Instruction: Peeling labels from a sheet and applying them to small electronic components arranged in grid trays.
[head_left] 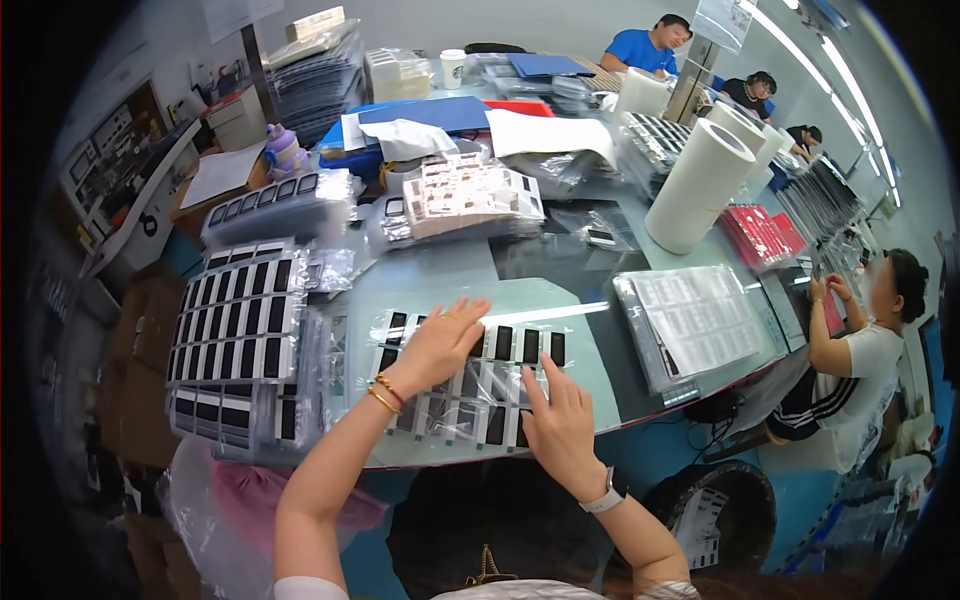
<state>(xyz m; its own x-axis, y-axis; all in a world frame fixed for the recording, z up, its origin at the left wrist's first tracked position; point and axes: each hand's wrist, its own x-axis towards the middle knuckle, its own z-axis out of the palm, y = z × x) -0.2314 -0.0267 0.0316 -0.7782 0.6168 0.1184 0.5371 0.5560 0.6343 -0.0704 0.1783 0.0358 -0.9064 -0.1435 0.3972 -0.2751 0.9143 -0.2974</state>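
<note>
On the pale green mat (585,400) in front of me lies a clear plastic sheet (548,347) with rows of black rectangular pieces. My left hand (437,348) rests flat over its upper left part, fingers stretched and pointing to the upper right. Lower down on the right side, my right hand (562,425) touches the sheet with fingers spread, index finger extended. Neither hand grips anything. Some of the middle and left pieces are hidden by my left hand and forearm or blurred by glare.
Stacked sheets of black pieces (235,315) stand left of the mat. Beyond it is a pile of plastic-wrapped sheets (465,200). White rolls (695,190) and a white-topped sheet stack (695,310) are on the right. A co-worker (850,350) sits past the table's right edge.
</note>
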